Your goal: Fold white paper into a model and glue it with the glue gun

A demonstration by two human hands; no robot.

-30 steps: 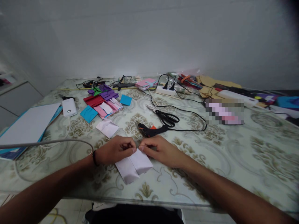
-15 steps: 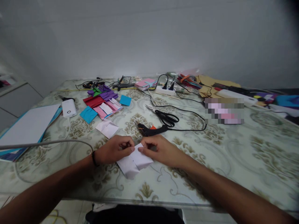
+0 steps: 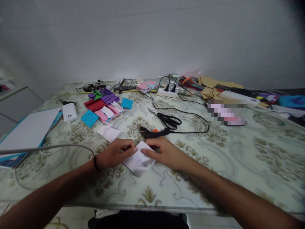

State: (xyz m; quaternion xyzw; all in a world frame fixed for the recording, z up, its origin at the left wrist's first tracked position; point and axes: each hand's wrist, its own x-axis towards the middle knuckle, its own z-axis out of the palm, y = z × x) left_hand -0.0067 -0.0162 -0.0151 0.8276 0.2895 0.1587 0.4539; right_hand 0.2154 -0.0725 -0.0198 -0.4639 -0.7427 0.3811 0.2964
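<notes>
A folded white sheet of paper (image 3: 138,163) lies at the front middle of the table, held from both sides. My left hand (image 3: 119,152) pinches its upper left part between thumb and curled fingers. My right hand (image 3: 164,152) grips the right side, its thumb flat on top and the other fingers partly hidden beneath. Creases and an overlapping flap show on the sheet. Just beyond my left hand rests another folded white paper (image 3: 109,131). A black glue gun (image 3: 154,132) lies past my right hand, with black-handled scissors (image 3: 168,120) behind it.
Folded papers in red (image 3: 94,104), purple (image 3: 107,96), pink and blue (image 3: 89,118) are heaped at the back left. A white power bank (image 3: 69,112) stands by a stack of sheets (image 3: 30,127). A power strip (image 3: 167,93) with black cords sits near the wall.
The white paper has turned between my hands, its top corner now pointing up. My right thumb has shifted onto the flap. The view has moved slightly.
</notes>
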